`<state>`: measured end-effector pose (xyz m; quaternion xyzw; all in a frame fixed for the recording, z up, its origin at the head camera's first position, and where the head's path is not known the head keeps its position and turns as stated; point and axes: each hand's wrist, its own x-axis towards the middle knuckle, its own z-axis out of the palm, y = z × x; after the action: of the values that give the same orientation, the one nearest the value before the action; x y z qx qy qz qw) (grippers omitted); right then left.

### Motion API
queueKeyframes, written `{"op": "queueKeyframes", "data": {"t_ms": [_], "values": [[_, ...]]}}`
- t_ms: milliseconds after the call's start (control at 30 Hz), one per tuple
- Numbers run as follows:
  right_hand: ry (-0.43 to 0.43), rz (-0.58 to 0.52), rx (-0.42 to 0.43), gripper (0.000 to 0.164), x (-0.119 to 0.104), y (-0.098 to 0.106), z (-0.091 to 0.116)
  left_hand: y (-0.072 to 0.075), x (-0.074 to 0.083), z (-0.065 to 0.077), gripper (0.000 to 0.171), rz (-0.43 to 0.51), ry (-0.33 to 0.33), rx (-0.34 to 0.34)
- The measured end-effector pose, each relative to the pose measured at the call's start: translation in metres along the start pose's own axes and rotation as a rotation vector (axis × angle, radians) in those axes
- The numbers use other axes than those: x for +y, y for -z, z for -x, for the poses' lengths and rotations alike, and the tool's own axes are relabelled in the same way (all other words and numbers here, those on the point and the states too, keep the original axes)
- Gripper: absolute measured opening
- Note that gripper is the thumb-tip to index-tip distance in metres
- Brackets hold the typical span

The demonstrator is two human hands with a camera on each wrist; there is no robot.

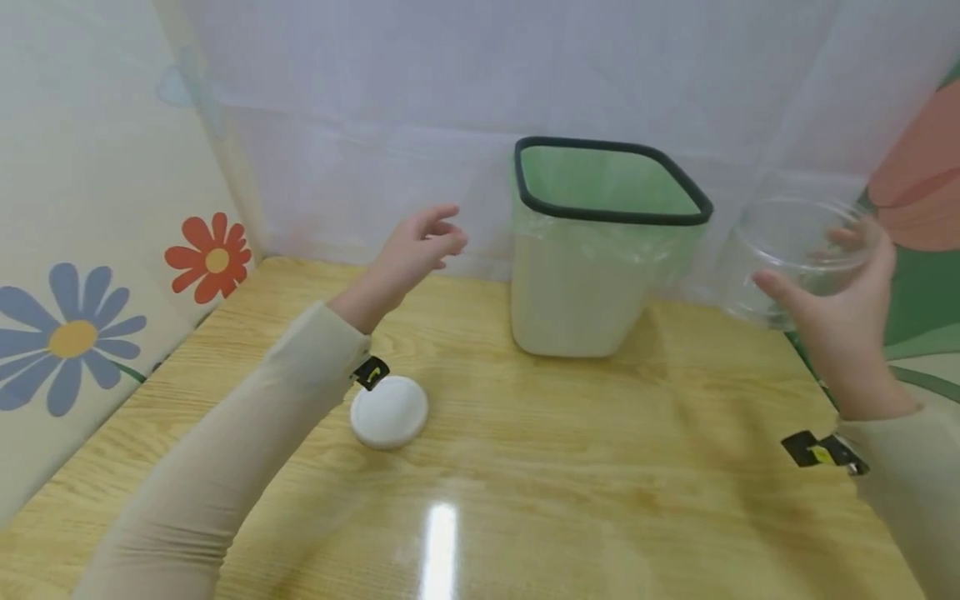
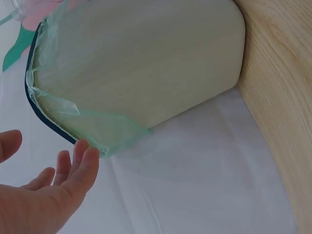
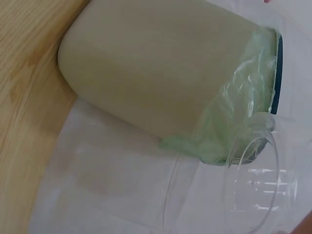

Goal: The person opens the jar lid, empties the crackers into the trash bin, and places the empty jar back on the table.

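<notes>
My right hand (image 1: 851, 325) grips a clear plastic jar (image 1: 750, 267) in the air, to the right of a cream trash bin (image 1: 573, 292). In the right wrist view the jar (image 3: 258, 180) overlaps the bin's rim and green liner bag (image 3: 226, 114); whether they touch I cannot tell. Nothing is in my left hand (image 1: 412, 254), raised left of the bin with its fingers loosely bent. The left wrist view has this hand (image 2: 51, 200) beside the liner's hanging edge (image 2: 117, 134). A round white lid (image 1: 390, 412) lies on the table below my left wrist.
The bin stands upright toward the back of the wooden table (image 1: 525, 467), with a dark rim (image 1: 615, 217) holding its liner. Behind it hangs a white cloth (image 1: 375, 100). A flower-painted panel (image 1: 82, 192) borders the left side, and another printed panel (image 1: 922, 192) the right.
</notes>
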<state>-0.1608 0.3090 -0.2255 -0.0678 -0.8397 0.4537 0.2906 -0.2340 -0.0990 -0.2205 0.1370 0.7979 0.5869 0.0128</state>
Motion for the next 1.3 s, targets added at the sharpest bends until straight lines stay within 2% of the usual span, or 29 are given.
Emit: {"op": "queueKeyframes", "data": {"t_ms": [100,200,367,467,600,800,1067,1300], "values": [[0.014,-0.014,-0.002,0.093,0.000,-0.002,0.003,0.001,0.000,0.002,0.055,-0.048,-0.017,0.012],[0.003,-0.072,-0.025,0.091,0.002,-0.003,0.004,0.001,-0.002,0.004,0.057,-0.096,-0.026,0.016],[-0.038,-0.287,-0.054,0.092,0.007,-0.005,0.008,0.002,-0.010,0.008,0.060,-0.159,-0.027,0.000],[-0.052,-0.366,-0.047,0.093,0.010,-0.008,0.011,0.003,-0.014,0.011,0.062,-0.183,-0.028,-0.009],[-0.065,-0.362,-0.057,0.094,0.012,-0.011,0.014,0.006,-0.018,0.014,0.064,-0.228,-0.026,-0.006],[-0.075,-0.431,-0.044,0.095,0.016,-0.017,0.019,0.008,-0.023,0.020,0.065,-0.282,-0.036,-0.023],[0.019,-0.413,-0.001,0.092,0.021,-0.024,0.026,0.015,-0.029,0.032,0.065,-0.370,-0.056,-0.009],[0.042,-0.540,-0.007,0.093,0.025,-0.029,0.031,0.022,-0.035,0.040,0.067,-0.472,-0.067,-0.011]]}}
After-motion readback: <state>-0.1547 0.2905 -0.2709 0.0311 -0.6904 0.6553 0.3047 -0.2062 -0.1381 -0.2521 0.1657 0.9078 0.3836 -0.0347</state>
